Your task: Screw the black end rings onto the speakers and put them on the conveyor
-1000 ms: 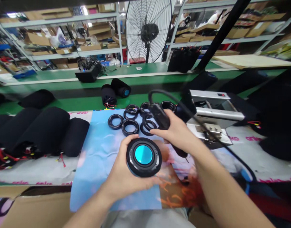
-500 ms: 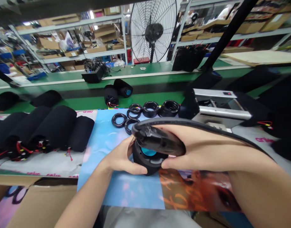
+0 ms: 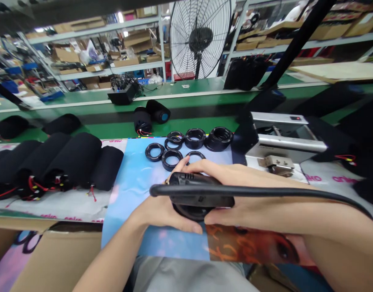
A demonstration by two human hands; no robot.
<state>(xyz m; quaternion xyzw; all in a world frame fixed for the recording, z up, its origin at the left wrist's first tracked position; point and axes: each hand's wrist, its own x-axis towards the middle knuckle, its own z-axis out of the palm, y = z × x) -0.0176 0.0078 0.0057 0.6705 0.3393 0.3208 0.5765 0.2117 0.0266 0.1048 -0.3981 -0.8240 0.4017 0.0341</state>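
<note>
My right hand (image 3: 231, 178) is wrapped round a black corded power tool (image 3: 201, 198), seen from above over a round black part (image 3: 190, 213). The tool's working tip is hidden, and its thick cable (image 3: 265, 192) runs across my right forearm. Thumb and fingers of my left hand (image 3: 162, 211) close round the left side of the round part, which the tool mostly covers. Just beyond my hands, loose black rings (image 3: 171, 160) lie on the blue printed sheet (image 3: 137, 239), with stacked black rings (image 3: 219, 139) behind.
Several black fabric-covered cylinders (image 3: 73, 160) with wires lie on the left. A silver machine (image 3: 291, 136) stands at right. Behind are the green bench (image 3: 186, 123), a large fan (image 3: 201, 40) and loaded shelves. An open cardboard box (image 3: 64, 255) is at lower left.
The tool has been turned more upright over the round part, so its cable now crosses in front and the blue disc is covered. My right fingers have shifted, uncovering another ring behind.
</note>
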